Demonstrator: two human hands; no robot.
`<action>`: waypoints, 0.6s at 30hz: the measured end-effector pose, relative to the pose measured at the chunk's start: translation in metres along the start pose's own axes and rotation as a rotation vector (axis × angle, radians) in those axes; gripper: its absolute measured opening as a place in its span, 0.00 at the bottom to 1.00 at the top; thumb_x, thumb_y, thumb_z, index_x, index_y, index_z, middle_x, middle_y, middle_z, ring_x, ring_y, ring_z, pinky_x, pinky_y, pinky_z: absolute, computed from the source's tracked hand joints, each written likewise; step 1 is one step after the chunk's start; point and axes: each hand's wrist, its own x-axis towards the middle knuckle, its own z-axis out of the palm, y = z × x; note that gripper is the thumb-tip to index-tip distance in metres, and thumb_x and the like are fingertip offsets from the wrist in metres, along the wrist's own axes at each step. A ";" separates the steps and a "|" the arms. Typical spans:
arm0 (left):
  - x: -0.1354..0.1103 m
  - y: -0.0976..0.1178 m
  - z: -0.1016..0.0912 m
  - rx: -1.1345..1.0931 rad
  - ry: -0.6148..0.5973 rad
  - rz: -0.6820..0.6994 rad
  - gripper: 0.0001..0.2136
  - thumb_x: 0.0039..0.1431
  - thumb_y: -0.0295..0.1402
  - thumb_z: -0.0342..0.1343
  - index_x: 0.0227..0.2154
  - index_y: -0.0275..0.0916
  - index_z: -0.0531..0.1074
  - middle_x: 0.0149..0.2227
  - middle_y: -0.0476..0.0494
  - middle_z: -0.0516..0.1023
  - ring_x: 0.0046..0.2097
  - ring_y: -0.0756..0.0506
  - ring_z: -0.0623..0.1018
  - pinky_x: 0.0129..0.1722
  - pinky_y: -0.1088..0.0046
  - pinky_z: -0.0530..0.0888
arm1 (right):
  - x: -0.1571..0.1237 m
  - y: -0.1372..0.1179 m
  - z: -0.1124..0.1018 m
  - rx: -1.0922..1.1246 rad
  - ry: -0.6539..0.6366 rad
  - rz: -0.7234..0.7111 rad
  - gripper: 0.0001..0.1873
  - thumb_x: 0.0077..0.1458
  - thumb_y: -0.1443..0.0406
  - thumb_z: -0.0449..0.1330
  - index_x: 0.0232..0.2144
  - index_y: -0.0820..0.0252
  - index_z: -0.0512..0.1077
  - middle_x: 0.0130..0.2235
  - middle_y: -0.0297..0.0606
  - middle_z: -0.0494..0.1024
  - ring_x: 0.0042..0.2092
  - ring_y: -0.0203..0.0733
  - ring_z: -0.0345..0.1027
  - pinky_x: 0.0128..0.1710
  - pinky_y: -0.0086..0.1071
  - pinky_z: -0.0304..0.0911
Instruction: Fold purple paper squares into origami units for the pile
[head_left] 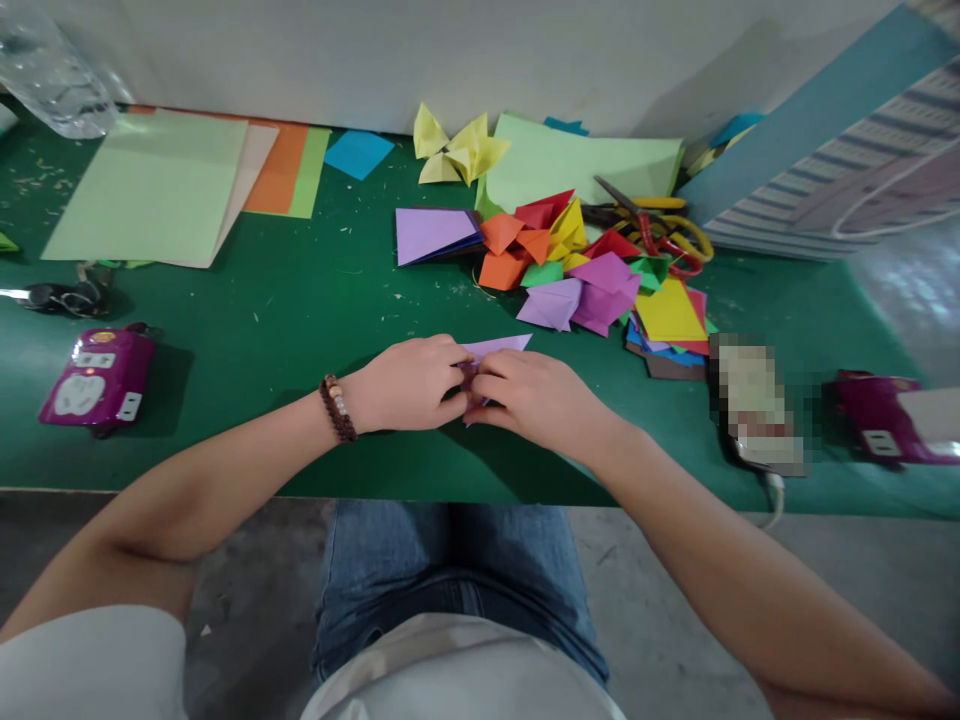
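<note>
Between my two hands, just above the green table, is a small piece of folded purple paper [501, 346]. My left hand [411, 382] grips its left side with bent fingers, a beaded bracelet [339, 408] on that wrist. From the other side, my right hand [541, 400] pinches the same paper, its fingertips close to those of the left. A pointed flap sticks out beyond the fingers at the top; most of the paper is hidden by them. Behind the hands lies a heap of folded paper pieces [606, 290] in purple, orange, red, yellow and green.
Scissors [645, 225] lie behind the heap, beside stacked coloured squares [671, 312]. A phone [757, 400] with a cable is at right, near a purple device [874, 415]. Another purple device [100, 377] sits left. Paper sheets [150, 185] and a clear bottle [56, 75] stand back left.
</note>
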 end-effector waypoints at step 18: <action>-0.002 0.002 0.012 0.076 0.105 0.018 0.11 0.61 0.29 0.52 0.44 0.33 0.73 0.49 0.38 0.75 0.49 0.42 0.73 0.50 0.63 0.72 | -0.025 -0.008 0.026 0.304 0.412 0.711 0.15 0.58 0.55 0.56 0.41 0.59 0.68 0.33 0.41 0.74 0.34 0.45 0.68 0.33 0.37 0.63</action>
